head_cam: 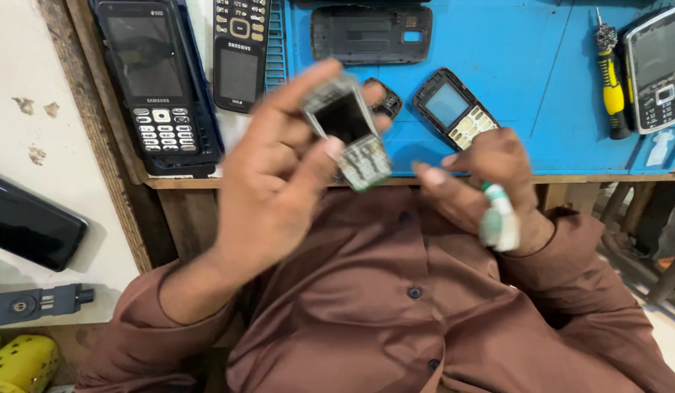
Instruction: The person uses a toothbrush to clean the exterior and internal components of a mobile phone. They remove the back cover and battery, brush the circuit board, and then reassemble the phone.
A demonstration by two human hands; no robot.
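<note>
My left hand holds up a bare phone circuit board with a dark screen and a keypad grid, pinched between thumb and fingers above the table's front edge. My right hand is beside it, fingers curled, with a small white and green object tucked in the palm. Just beyond my right hand a black phone front frame with a blue-tinted window lies on the blue mat. A small dark part lies behind the board.
A black back cover lies at the mat's far side. A yellow-handled screwdriver and a silver keypad phone are at the right. Two black keypad phones lie at the left. A dark smartphone rests on the white surface.
</note>
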